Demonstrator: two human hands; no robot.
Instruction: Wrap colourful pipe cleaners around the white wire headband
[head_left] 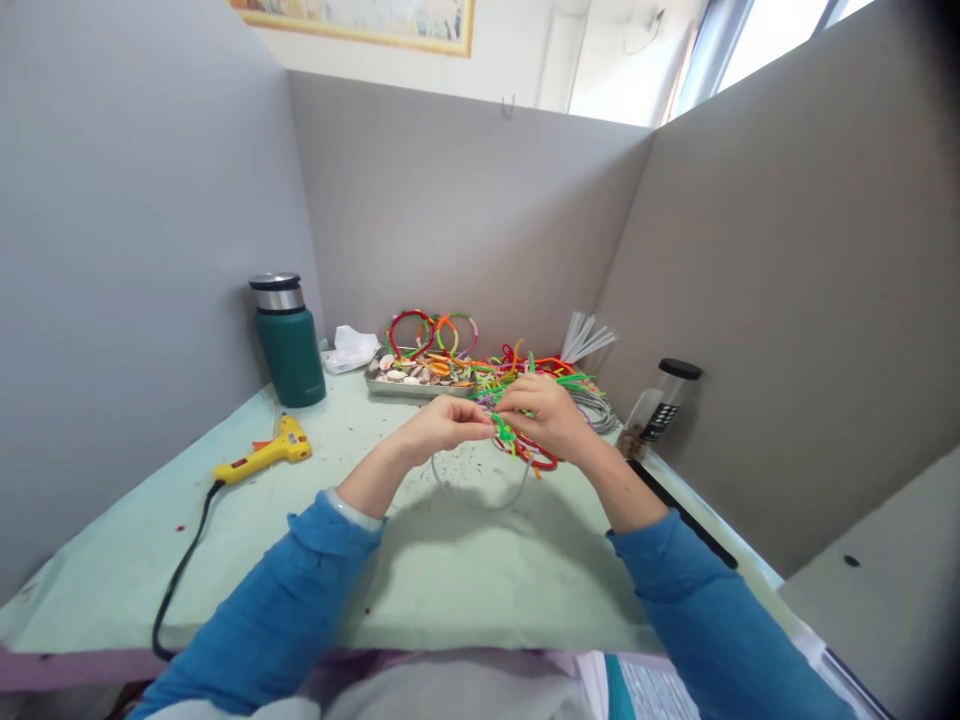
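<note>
My left hand [450,422] and my right hand [546,410] meet above the middle of the table, thumbs and fingers pinched. Between the fingertips is a bright green pipe cleaner [505,432], bunched in a small coil. A thin grey hoop [484,508] hangs below the hands, its upper part hidden by them. The left fingers pinch at the left end of the green coil, where the hoop seems to pass. On the right, the fingers are closed at the pipe cleaner's other side. A heap of coloured pipe cleaners [517,372] lies just behind my right hand.
A yellow glue gun [262,452] with a black cord lies left, near a green bottle [291,345]. Behind are a metal tray [405,390] of shells, finished-looking coloured rings [411,335], white sticks [585,338] and grey wire [600,410]. A clear jar [658,408] leans right. Partitions surround the table.
</note>
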